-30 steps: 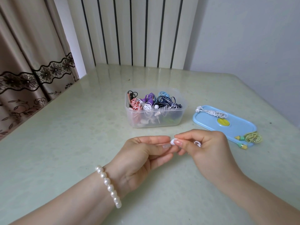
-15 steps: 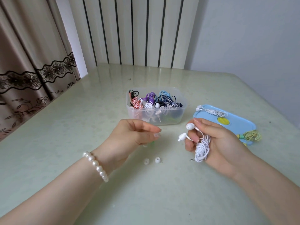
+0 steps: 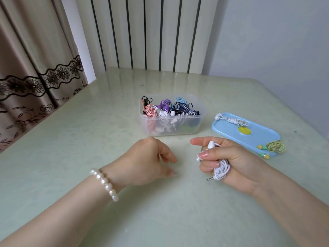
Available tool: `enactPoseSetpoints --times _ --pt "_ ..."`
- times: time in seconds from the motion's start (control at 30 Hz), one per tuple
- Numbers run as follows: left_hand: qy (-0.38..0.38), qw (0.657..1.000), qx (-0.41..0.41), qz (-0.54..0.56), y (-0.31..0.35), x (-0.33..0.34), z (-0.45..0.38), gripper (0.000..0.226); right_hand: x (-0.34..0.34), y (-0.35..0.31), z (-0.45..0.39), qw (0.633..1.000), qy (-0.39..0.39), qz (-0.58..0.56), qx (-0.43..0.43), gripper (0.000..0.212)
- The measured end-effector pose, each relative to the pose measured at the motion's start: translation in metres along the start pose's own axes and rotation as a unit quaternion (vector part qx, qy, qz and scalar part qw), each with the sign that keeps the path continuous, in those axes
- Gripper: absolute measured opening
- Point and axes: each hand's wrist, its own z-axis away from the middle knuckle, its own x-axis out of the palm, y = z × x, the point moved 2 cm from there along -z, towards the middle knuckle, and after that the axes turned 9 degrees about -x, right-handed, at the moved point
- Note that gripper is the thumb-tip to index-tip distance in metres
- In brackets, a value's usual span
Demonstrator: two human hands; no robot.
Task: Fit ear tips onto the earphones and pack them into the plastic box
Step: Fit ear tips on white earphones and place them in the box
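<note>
Left hand (image 3: pixel 147 164) lower, over small ear tips.

Right hand (image 3: pixel 229 161) grips white earphones (image 3: pixel 221 169) (left hand (image 3: pixel 147 161) perhaps empty).

pale green glossy bench (image 3: pixel 89 139). on it: clear plastic box (image 3: pixel 171 130) of coiled earphones; blue lid (image 3: pixel 256 138) just right of it, apart.

Ear tips under left hand (image 3: pixel 147 161)
</note>
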Motion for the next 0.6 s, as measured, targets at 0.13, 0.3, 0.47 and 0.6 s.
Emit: enactPoseSetpoints --times 0.13,0.3,0.47,0.6 --pt "0.019 0.994 0.042 -0.102 0.004 0.011 0.002 0.031 0.003 0.000 0.000 0.999 -0.007 -0.035 0.014 0.028" --pt "0.048 0.989 0.088 -0.112 0.003 0.018 0.002 0.016 0.003 0.000 0.000 0.997 0.002 -0.077 0.005 0.027" --pt "0.034 0.997 0.072 -0.021 0.003 0.018 0.002 0.002 0.002 0.003 -0.001 0.997 -0.001 -0.082 -0.001 0.029" --pt "-0.075 0.910 -0.019 0.408 0.015 0.017 0.006 0.006 0.000 0.007 -0.001 0.996 -0.017 -0.084 -0.004 0.045"
